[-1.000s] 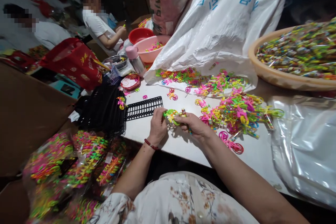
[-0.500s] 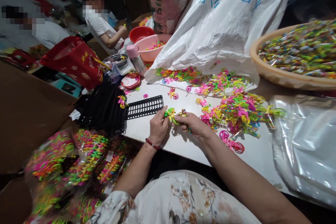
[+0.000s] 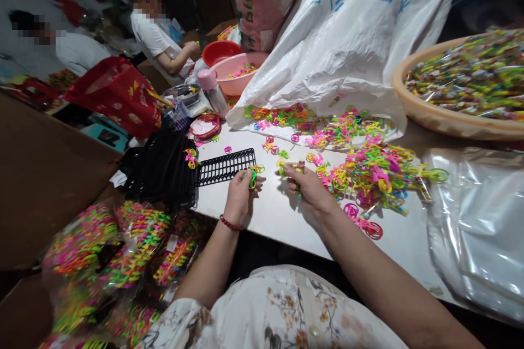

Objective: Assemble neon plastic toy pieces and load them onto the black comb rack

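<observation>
white table (image 3: 272,229) below, both forearms (image 3: 368,253) reach inward; the left hand (image 3: 240,190) pinches a green toy (image 3: 252,179), the right hand (image 3: 309,186) has fingers clamped on a yellowish toy (image 3: 281,166).

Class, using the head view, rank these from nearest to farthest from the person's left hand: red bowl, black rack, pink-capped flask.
Measured from the left hand:
1. Black rack: right beside the hand, on its left.
2. Pink-capped flask: farther back, beyond the rack.
3. Red bowl: farthest back, behind the flask.
</observation>
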Demonstrator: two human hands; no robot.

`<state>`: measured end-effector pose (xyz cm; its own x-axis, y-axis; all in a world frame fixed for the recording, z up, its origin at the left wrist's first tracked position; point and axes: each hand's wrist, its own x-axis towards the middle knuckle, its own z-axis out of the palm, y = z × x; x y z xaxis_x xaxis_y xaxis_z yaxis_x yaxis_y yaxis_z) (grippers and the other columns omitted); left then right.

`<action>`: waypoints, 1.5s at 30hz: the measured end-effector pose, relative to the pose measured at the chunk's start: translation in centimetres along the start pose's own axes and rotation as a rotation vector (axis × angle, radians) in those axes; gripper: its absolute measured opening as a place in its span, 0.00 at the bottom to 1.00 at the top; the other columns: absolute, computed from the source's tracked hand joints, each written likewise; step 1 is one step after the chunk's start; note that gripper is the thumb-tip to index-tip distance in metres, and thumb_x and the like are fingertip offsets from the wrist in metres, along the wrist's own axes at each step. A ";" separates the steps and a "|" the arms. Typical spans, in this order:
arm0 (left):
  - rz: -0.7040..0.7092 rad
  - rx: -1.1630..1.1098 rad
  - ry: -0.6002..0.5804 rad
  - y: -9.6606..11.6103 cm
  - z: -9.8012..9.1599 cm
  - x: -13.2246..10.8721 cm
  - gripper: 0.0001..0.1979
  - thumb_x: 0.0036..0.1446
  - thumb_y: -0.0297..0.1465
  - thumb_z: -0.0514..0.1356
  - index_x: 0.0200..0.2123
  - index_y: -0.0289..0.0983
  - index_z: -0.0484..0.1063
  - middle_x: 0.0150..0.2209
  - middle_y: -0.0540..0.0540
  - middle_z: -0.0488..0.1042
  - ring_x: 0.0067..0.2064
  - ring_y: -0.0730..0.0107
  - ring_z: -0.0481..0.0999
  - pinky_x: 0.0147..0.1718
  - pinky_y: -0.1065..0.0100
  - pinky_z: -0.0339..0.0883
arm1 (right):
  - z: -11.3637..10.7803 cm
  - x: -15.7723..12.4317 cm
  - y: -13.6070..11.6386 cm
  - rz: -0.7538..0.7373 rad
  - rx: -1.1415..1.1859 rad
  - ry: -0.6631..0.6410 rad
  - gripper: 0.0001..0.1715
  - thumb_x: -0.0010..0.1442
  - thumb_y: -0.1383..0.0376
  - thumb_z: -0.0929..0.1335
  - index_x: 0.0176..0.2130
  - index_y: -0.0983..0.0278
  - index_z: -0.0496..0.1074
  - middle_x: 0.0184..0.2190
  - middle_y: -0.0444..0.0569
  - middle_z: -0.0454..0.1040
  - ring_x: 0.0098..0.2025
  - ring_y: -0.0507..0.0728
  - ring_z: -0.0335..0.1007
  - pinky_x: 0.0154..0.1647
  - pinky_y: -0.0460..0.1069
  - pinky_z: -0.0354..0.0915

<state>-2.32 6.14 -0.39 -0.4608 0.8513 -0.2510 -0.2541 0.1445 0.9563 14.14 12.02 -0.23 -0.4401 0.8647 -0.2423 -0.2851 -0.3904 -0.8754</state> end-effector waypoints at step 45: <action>0.069 -0.086 -0.251 1.4 2.6 -5.6 0.19 0.56 0.49 0.62 0.35 0.39 0.65 0.21 0.57 0.64 0.18 0.81 0.59 0.16 0.76 0.53 | 1.7 -7.7 -1.7 -0.274 -0.726 -0.042 0.21 0.58 0.49 0.70 0.23 0.61 0.71 0.21 0.43 0.70 0.26 0.52 0.63 0.30 0.47 0.59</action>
<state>2.11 2.90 2.76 -0.2568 0.9576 -0.1304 -0.3060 0.0475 0.9508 16.56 5.49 3.87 -0.4706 0.8819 0.0260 0.2340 0.1532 -0.9601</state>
